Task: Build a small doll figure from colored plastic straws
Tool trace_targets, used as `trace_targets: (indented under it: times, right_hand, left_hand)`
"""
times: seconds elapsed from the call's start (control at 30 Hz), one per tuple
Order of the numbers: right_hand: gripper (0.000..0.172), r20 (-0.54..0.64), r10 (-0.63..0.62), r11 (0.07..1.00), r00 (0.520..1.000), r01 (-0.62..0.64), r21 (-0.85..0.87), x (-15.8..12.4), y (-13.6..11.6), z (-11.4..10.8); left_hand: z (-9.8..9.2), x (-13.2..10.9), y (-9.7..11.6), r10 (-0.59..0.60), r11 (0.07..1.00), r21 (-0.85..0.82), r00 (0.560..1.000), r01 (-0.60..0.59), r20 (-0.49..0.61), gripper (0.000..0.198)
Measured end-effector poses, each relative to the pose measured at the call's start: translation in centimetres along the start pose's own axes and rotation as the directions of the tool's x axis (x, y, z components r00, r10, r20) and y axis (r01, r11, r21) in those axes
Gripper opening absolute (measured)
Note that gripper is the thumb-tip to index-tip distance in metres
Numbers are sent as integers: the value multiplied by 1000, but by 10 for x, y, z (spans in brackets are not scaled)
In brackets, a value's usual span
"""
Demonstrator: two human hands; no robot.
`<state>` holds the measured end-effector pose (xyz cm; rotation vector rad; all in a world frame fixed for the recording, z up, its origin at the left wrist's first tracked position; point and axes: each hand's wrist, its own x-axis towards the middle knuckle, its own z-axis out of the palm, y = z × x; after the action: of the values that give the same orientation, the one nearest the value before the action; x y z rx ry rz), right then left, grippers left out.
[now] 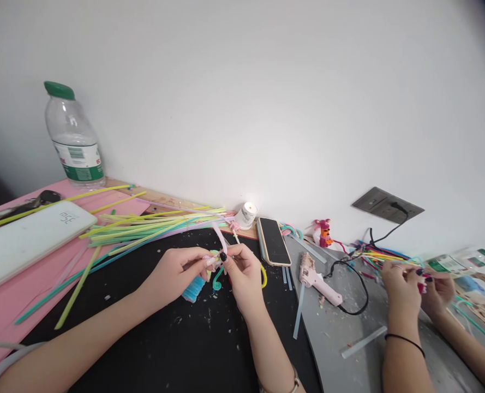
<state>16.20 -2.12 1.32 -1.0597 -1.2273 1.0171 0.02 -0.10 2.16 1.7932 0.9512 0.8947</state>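
Observation:
Over the black mat, my left hand [183, 275] and my right hand [244, 278] meet, fingers pinched together. Between them is a pale pink pipe cleaner [220, 238], its free end sticking up above the fingertips. A small pale piece at my left fingertips is too covered to make out. Just below my left hand shows a blue fuzzy block [193, 289], partly hidden by the fingers. A teal pipe-cleaner curl [217, 281] hangs or lies between the hands; I cannot tell which. Behind my right hand a yellow curved piece [263, 275] peeks out.
Loose pipe cleaners [144, 229] spread at left, near a white power bank [33, 237] and a plastic bottle [76, 142]. A paper cup [247, 215], phone [274, 241] and corded pink glue gun [319, 284] lie ahead and right. A co-worker's hands [418, 286] work at far right.

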Motion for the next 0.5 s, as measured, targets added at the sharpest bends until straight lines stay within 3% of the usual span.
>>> trace_targets:
  times: [0.3, 0.5]
  right_hand:
    - [16, 36, 47, 989, 998, -52, 140, 0, 5, 2]
    - [17, 2, 65, 988, 998, -65, 139, 2, 5, 0]
  left_hand:
    - [1, 0, 3, -37, 997, -59, 999, 39, 36, 24]
    - [1, 1, -1, -40, 998, -45, 998, 42, 52, 23]
